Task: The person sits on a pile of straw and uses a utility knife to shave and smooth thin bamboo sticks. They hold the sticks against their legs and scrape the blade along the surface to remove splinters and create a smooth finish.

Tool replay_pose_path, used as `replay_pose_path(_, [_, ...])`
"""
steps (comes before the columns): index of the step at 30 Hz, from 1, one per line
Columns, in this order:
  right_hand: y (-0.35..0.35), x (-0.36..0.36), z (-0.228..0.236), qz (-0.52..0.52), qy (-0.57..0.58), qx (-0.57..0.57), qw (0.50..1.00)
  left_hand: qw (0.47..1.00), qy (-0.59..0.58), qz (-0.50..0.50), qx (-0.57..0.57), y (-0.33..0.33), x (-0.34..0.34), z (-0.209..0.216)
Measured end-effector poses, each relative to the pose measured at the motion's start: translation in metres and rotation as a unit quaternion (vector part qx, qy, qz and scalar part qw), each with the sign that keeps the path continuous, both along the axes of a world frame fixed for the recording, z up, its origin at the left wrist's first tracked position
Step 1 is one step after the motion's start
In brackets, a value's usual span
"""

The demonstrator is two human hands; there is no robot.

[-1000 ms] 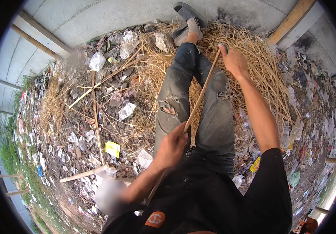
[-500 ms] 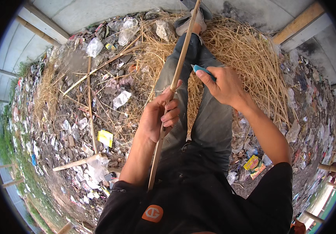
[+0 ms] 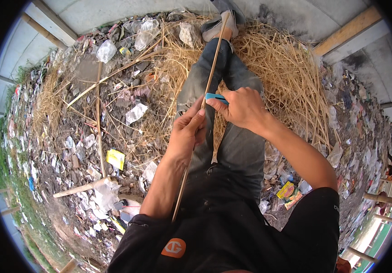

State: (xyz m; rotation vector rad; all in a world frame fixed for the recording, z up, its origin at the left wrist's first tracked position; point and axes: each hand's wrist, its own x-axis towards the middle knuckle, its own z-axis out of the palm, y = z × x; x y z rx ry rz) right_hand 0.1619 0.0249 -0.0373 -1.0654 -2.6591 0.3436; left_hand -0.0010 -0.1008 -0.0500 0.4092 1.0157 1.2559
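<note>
A long, thin bamboo strip (image 3: 213,68) runs from near my feet back toward my torso, over my outstretched legs (image 3: 238,150). My left hand (image 3: 182,139) is closed around its middle, with the thumb lying along it. In my right hand (image 3: 247,108) is a blue-handled utility knife (image 3: 217,97), its front end against the strip just beyond my left fingertips. Its blade is hidden or too small to make out. Both hands are close together above my thighs.
Pale bamboo shavings (image 3: 287,77) lie heaped around my legs. Litter and plastic scraps cover the ground, with a yellow packet (image 3: 115,159) and a bamboo piece (image 3: 81,187) on the left. A stone (image 3: 189,35) sits near my feet, before a grey wall (image 3: 114,16).
My right hand has moved left, bringing the knife from beside the strip to against it. The strip has turned and shows a narrower face; its far end has come lower into view.
</note>
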Motion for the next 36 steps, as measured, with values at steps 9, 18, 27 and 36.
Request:
replay_pose_path(9, [0.167,0.063,0.002,-0.374,0.056,-0.080,0.922,0.993,-0.048,-0.102,-0.031,-0.041,0.027,0.007])
replay_pose_path(18, [0.134,0.119,0.040,-0.316,0.078,-0.096,0.941,0.994,-0.088,-0.022,-0.055,-0.028,-0.022,0.011])
replay_pose_path(27, [0.013,0.003,0.027,-0.075,0.028,-0.052,0.995,0.994,-0.102,0.001,0.031,0.006,-0.037,-0.009])
replay_pose_path(36, [-0.013,-0.042,0.006,-0.047,0.017,-0.078,0.996,0.997,0.069,0.042,0.012,0.004,-0.029,0.003])
